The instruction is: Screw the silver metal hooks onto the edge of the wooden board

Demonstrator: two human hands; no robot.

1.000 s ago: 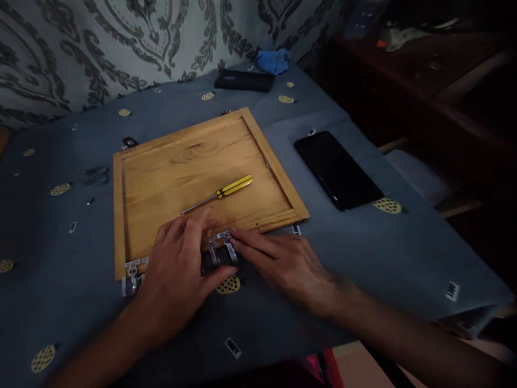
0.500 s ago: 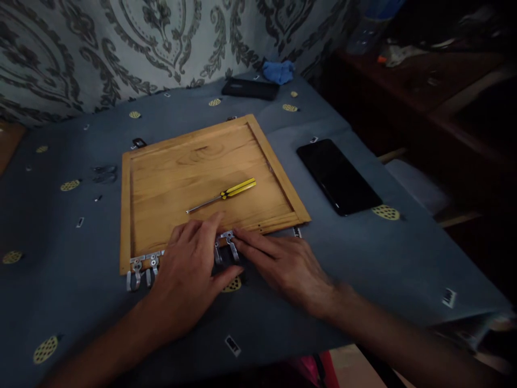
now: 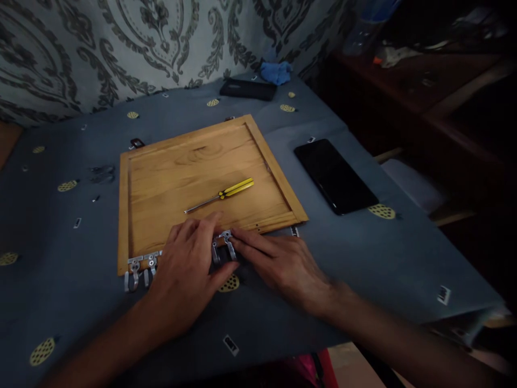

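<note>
While the left hand (image 3: pixel 181 267) arches over the near edge of the wooden board (image 3: pixel 181 167), its thumb spread well away from the fingers, the right hand (image 3: pixel 285 264) rests its straight, close-set fingertips at one end of the metal hooks (image 3: pixel 135 265). These lie in a row along that edge, their curved ends jutting past it over the blue cloth (image 3: pixel 278 328). Uneven pressure from the two hands could, I judge, slide or twist a hook out of line, or make the board skid. The screwdriver (image 3: pixel 236 188), loose on the board, might roll off if the board were tipped. The left hand hides the middle hooks, so whether it grips or merely covers them I cannot tell; the right thumb is hidden too, leaving any pinch uncertain. Dim light blurs the small pieces (image 3: pixel 103 175) beside the board, and a pink-and-red thing (image 3: pixel 305 366) below is cut off.
</note>
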